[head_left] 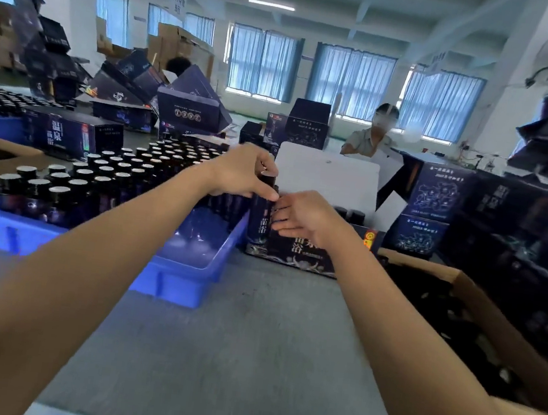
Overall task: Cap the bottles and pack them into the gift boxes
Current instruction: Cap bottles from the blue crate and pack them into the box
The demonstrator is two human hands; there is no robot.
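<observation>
Dark glass bottle stands upright at the left edge of the open navy cardboard gift box. Left hand has its grip clamped on the black cap; right hand holds the body. Best to steady the body and twist the cap on squarely before seating the bottle.

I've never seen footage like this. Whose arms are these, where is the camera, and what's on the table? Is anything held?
No machine here: these are a person's two bare arms, filmed by one wide-angle camera worn on their head, looking down. The left hand grips the top of a dark bottle; the right hand holds its side. Right by it stands an open gift box, white lid raised. To the left, a blue crate holds rows of capped bottles. At right is a cardboard box; its dark contents are too blurred to name. Everything rests on a grey table.
</observation>
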